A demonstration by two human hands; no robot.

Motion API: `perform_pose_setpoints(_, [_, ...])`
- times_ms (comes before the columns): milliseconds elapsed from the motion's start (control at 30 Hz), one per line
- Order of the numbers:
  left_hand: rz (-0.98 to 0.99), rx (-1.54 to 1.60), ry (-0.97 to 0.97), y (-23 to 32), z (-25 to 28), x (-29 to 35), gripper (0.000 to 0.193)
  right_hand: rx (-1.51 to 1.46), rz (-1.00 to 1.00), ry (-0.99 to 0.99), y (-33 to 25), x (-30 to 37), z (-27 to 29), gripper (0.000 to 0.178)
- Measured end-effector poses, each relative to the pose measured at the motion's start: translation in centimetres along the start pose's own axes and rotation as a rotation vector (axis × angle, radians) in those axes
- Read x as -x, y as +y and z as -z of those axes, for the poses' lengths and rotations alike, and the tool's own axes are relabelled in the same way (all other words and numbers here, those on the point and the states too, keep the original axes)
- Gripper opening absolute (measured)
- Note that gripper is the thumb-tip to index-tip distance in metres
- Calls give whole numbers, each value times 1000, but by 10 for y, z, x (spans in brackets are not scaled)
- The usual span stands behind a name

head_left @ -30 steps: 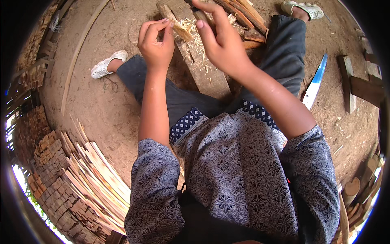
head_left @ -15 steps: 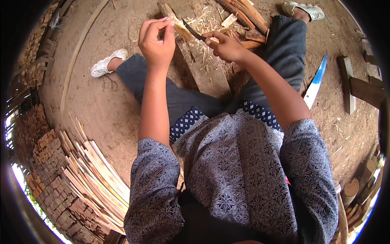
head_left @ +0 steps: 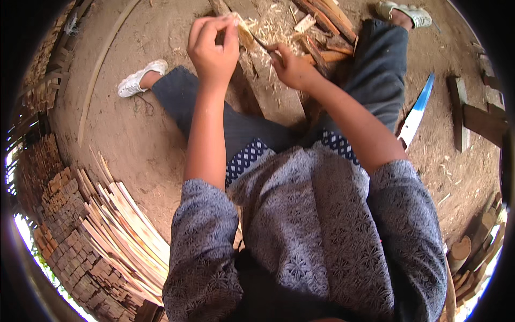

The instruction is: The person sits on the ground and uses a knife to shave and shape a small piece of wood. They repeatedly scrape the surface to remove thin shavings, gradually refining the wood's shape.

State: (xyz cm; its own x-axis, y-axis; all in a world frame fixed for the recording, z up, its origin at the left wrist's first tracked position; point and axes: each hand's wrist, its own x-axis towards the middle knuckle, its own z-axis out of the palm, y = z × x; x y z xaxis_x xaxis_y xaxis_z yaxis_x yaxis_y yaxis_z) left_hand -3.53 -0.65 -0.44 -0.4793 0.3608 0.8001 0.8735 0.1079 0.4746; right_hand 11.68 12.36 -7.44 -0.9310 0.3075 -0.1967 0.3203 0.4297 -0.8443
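My left hand (head_left: 213,51) is raised at the top middle, thumb and fingers pinched round a small pale piece of wood (head_left: 234,19); the fingers hide most of it. Just to its right, my right hand (head_left: 292,66) is closed round the handle of a knife. The dark, narrow knife blade (head_left: 259,42) points up and left toward the pinched piece; whether it touches cannot be made out. Below both hands a thick wooden board (head_left: 279,102) lies between my legs, strewn with pale wood shavings (head_left: 268,27).
Split wood pieces (head_left: 327,24) lie beyond my right hand. A blue and white saw blade (head_left: 418,112) rests on the dirt floor to the right, near a wooden frame (head_left: 460,112). Long pale strips (head_left: 126,214) and stacked wood blocks (head_left: 80,257) fill the lower left.
My right hand has drawn slightly downward with the knife, and the blade shows shorter. The left hand appears a little farther right, still pinching. The whole view has shifted slightly.
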Motion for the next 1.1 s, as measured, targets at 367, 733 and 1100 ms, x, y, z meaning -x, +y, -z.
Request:
perform_pose_setpoints(367, [44,-21,-43,0,11,0,7,-247,184,255,-96,3,52,40])
perform_pose_setpoints(733, [1,-68,-44,15,4,0,7,-40,-111,-112,2,-6,7,41])
perform_pose_setpoints(1100, [121,64,41,5,14,4,7,-646,-335,-393,2,-13,42,42])
